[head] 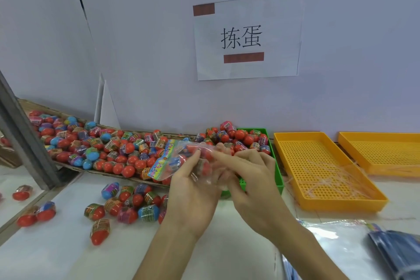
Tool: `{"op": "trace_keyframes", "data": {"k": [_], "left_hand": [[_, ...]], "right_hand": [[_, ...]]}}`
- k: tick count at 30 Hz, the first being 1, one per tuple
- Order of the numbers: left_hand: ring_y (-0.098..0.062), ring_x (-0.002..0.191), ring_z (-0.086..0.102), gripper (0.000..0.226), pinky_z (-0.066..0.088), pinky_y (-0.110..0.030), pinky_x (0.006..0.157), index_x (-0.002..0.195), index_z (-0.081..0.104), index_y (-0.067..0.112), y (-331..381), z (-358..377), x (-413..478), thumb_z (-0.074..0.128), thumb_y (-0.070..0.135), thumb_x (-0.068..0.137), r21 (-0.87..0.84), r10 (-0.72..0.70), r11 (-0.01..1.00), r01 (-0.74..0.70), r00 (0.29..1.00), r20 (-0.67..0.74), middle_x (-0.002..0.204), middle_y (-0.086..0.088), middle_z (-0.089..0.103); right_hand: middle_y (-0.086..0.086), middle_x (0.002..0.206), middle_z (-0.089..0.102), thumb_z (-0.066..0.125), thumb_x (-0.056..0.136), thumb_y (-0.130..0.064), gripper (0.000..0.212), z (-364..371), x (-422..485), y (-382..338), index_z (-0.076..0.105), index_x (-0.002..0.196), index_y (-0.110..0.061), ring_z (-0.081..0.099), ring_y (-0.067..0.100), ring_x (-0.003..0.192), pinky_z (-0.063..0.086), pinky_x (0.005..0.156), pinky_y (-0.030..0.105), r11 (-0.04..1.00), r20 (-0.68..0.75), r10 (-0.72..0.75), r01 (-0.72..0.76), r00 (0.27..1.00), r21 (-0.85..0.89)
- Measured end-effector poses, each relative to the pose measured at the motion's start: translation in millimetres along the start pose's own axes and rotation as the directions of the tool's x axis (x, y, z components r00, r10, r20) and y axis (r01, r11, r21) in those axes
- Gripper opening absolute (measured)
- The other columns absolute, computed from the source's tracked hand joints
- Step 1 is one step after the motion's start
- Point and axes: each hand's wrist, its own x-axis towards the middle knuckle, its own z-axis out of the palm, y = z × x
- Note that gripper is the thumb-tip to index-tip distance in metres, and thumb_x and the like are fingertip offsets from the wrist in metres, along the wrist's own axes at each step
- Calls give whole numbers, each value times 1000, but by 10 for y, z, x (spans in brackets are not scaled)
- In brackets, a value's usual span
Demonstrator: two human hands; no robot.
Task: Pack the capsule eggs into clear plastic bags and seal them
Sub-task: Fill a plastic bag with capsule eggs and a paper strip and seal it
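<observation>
A clear plastic bag (181, 161) with a rainbow-coloured header strip holds several capsule eggs and is held above the table's middle. My left hand (193, 193) grips the bag from below, thumb up on its side. My right hand (247, 179) pinches the bag's right end, index finger stretched across it. A large heap of capsule eggs (102, 145) with red bottoms and coloured tops fills a cardboard tray at the left. More capsule eggs (241, 136) are piled in a green tray (278, 177). Loose capsule eggs (127, 204) lie on the white table.
Two orange perforated trays (318, 143) (384, 154) stand at the right; the nearer holds thin clear ties (327, 177). A stack of empty clear bags (345, 248) lies at the lower right. A grey post (25, 141) rises at the left. A paper sign (247, 36) hangs on the wall.
</observation>
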Motion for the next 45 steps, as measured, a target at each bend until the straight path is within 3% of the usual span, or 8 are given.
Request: {"op": "trace_keyframes", "data": {"k": [2,5,10,14,21,26,33,45], "left_hand": [[-35,126,60,32,39,-50,115,121,63,5,25,-20,19,56,26,99,-55,22,998,-25,999,-49,128,-19,64],[-29,111,69,19,50,-44,103,98,71,8,28,-13,31,63,25,93,-168,52,984,-64,996,-77,117,-16,67],[-22,112,70,40,53,-35,91,109,78,5,8,-22,36,55,35,96,-62,88,994,-91,994,-58,125,-12,71],[-22,115,69,47,54,-40,95,130,69,18,-5,28,6,48,46,99,89,46,995,-45,999,-3,129,-9,70],[-23,116,68,57,60,-39,86,128,70,13,-67,64,-17,53,52,91,121,3,993,-4,1000,13,135,-10,65],[-28,107,62,52,46,-43,99,121,71,5,-34,102,-44,49,48,99,178,25,983,-47,992,124,119,-16,66],[-35,138,49,79,43,-46,113,148,49,9,47,126,-103,77,47,84,154,29,985,-79,953,301,151,-18,50],[-27,120,66,50,54,-45,102,129,69,22,-85,127,-48,77,45,86,625,-28,778,-65,990,138,128,-8,70]], "right_hand": [[-28,102,64,57,87,-14,47,12,-17,-29,65,124,-41,53,2,103,34,96,28,989,-58,61,-52,996,140],[-9,71,56,69,86,-30,7,27,-19,-60,62,86,-31,52,10,70,44,65,26,895,-201,282,-181,938,408],[-7,55,48,83,78,-42,41,147,-55,-140,59,65,-12,41,7,55,36,56,22,729,143,457,-462,878,505],[-2,67,69,81,83,-25,17,178,-46,-175,73,70,-18,61,19,65,53,66,34,667,140,465,-450,874,593],[-3,75,74,78,85,-24,10,141,-49,-221,78,75,-24,67,6,73,53,69,17,580,190,473,-466,860,668],[1,74,74,68,90,-1,24,94,-37,-204,74,75,-19,71,13,73,58,67,24,567,28,531,-379,847,732],[12,92,77,55,94,3,44,-333,166,13,66,63,-24,73,23,69,60,56,33,377,-73,599,-201,798,904],[0,80,74,65,93,-6,21,-503,204,188,65,74,-17,73,16,72,56,52,25,641,-29,472,-320,881,698]]}}
